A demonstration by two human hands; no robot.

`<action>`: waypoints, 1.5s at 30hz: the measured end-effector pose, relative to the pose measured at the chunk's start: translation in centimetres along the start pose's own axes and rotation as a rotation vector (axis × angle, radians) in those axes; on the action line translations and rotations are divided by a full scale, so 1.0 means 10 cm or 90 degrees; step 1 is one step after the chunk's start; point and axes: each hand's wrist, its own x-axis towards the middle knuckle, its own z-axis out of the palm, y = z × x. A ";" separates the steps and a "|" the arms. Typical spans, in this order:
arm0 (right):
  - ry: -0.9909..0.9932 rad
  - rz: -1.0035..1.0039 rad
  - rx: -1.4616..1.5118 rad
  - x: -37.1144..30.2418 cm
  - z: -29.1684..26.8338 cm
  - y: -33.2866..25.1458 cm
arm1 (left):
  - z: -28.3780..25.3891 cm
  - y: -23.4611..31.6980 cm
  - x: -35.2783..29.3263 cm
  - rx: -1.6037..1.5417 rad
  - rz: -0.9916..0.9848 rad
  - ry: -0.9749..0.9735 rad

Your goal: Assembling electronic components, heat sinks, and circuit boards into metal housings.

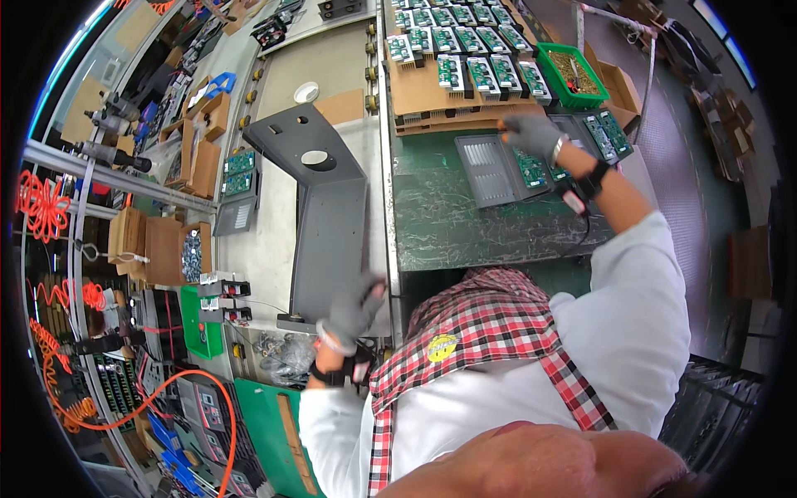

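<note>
My left hand (355,310), in a grey glove, is beside the near right corner of a bent grey metal housing (330,241). Motion smears its fingers, so I cannot tell whether they hold anything. The housing has a round cutout and lies on the conveyor line. My right hand (535,137), gloved with orange fingertips, is over the far edge of the grey vented panels on the green bench. Its fingers point left, apart, with nothing visible in them. Below it are a vented panel (486,170) and a green circuit board (530,168).
Rows of circuit boards on heatsinks (452,73) stand on cardboard at the far right, beside a green bin of small screws (573,75). More boards (238,183) lie left of the housing. Cardboard boxes (195,253), power drivers (112,155) and orange air hoses (41,207) fill the left side.
</note>
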 end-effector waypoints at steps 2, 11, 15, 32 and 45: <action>0.011 0.020 -0.036 0.33 -0.16 0.04 | -0.07 0.31 0.54 -0.075 0.103 0.007; -0.027 -0.257 -0.425 1.69 -0.40 0.31 | 0.15 0.54 2.97 -0.098 -0.094 -0.107; -0.086 -0.425 -0.517 1.94 -0.36 0.43 | 0.36 0.15 4.13 0.587 0.340 -0.041; -0.030 -0.780 -0.440 2.26 -0.50 0.45 | 0.25 0.65 3.69 0.151 -0.219 0.033; 0.099 -0.879 -0.495 1.73 -0.84 -0.80 | -1.08 0.26 0.77 0.471 -0.264 -0.101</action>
